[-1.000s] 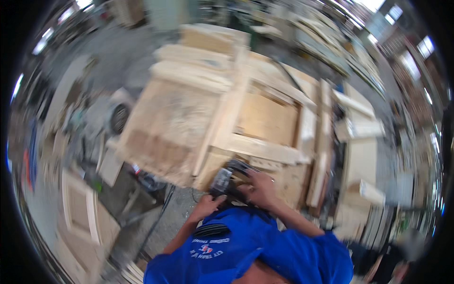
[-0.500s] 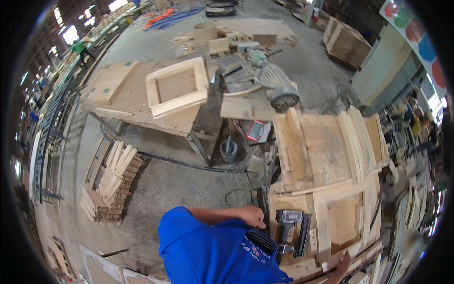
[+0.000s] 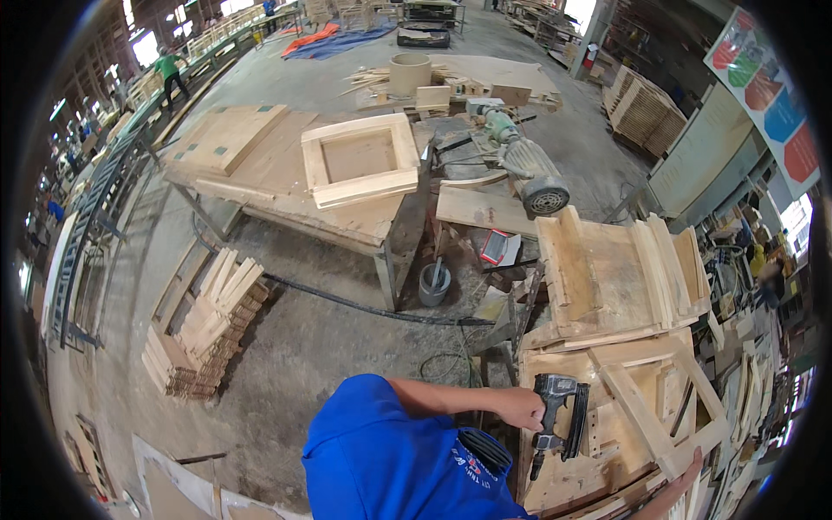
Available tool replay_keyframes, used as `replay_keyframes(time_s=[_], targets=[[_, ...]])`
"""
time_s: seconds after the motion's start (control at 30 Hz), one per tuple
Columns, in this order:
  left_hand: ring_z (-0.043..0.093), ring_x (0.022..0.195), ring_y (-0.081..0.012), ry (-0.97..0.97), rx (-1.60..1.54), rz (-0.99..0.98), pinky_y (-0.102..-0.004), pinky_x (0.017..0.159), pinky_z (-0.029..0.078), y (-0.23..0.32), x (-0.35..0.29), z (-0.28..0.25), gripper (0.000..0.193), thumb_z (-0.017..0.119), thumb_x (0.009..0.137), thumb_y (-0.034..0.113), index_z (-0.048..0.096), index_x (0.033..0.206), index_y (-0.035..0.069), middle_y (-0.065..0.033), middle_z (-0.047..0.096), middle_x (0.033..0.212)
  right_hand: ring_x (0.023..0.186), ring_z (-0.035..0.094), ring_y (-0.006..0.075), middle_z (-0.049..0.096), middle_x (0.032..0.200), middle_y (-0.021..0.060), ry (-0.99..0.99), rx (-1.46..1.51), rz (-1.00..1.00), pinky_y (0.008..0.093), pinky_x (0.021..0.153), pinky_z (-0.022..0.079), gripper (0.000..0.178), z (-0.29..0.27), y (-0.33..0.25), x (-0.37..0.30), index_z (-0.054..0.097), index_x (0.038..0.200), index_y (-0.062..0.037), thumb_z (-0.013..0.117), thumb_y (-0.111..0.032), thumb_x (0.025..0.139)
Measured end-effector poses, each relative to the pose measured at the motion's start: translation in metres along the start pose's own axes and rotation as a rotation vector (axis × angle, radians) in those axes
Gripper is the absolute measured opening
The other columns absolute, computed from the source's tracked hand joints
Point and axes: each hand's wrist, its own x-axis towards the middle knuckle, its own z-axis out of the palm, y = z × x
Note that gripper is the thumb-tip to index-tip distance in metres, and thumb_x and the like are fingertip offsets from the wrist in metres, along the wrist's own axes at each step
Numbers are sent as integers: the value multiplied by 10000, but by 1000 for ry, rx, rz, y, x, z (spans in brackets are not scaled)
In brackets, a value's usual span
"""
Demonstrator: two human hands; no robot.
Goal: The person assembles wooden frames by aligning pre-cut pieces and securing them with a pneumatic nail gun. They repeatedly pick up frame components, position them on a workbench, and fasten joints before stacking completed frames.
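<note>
My left hand (image 3: 523,408) is closed round the handle of a black and grey nail gun (image 3: 574,421), which lies at the left side of the wooden workbench. Toward the bench's near right, my right hand (image 3: 689,475) grips the near corner of a pale wooden frame (image 3: 635,407). The frame sits askew on the bench, with a small block and a dark bar showing through its opening. Part of my right hand is hidden by the frame's edge.
Beyond the frame, a wooden board (image 3: 620,269) carries long strips. At the left, a table (image 3: 269,186) holds another frame (image 3: 360,160). A stack of wood strips (image 3: 204,325) and a grey bucket (image 3: 434,284) stand on the floor; a hose (image 3: 347,303) runs between. A motor (image 3: 529,165) lies farther off.
My left hand has moved right and closed on the nail gun's handle. The frame under my right hand has turned and shifted on the bench. The whole view has swung slightly.
</note>
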Motion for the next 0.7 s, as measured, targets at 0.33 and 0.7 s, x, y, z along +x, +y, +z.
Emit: replay_keyframes(time_s=[0.33,0.7], targets=[[662,826,-91,-225,-722,-23,-274,725,533,40,-58,17,357,679,1013,362,722,1072,12,-31,728,915,1284,575,294,577,1408,190,296,235,3,413,1030,536,530,10,-102,-102,486,1494,1,534,-280,1048],[652,881,-116,-5,-956,420,-273,685,546,133,-60,-29,522,689,1014,380,527,1362,27,-30,664,1096,1295,573,298,569,1428,199,246,583,67,423,1048,528,524,111,-175,-136,492,1494,2,510,-288,1058]])
